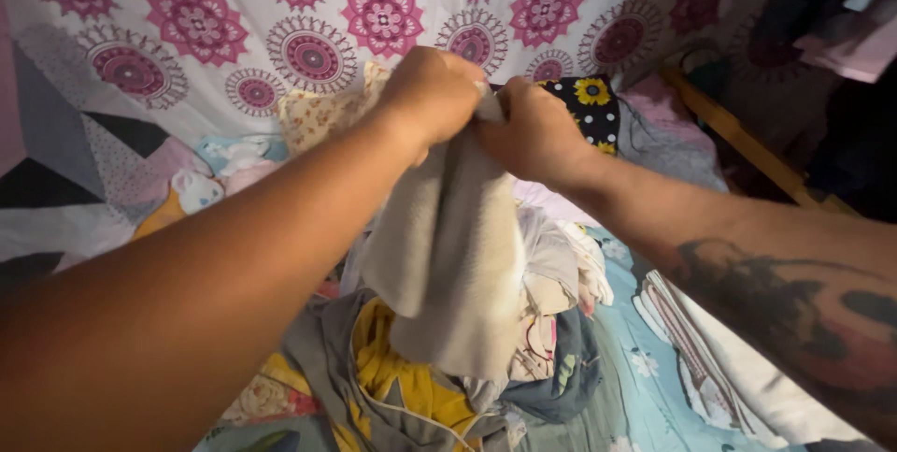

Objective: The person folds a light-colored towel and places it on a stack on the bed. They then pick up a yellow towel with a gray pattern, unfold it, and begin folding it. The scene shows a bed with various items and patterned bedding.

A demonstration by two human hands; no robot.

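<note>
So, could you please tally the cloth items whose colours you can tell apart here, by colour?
Beige, the towel held up by the left hand and right hand: 1
Yellow, the garment in the pile: 1
Black with sunflowers, the cloth: 1
White with pink medallions, the sheet: 1
Total: 4; the tangled pile hides others.

Both forearms are bare, no sleeves being worn; a dark tattoo (794,307) is seen above the right hand (537,129).
</note>
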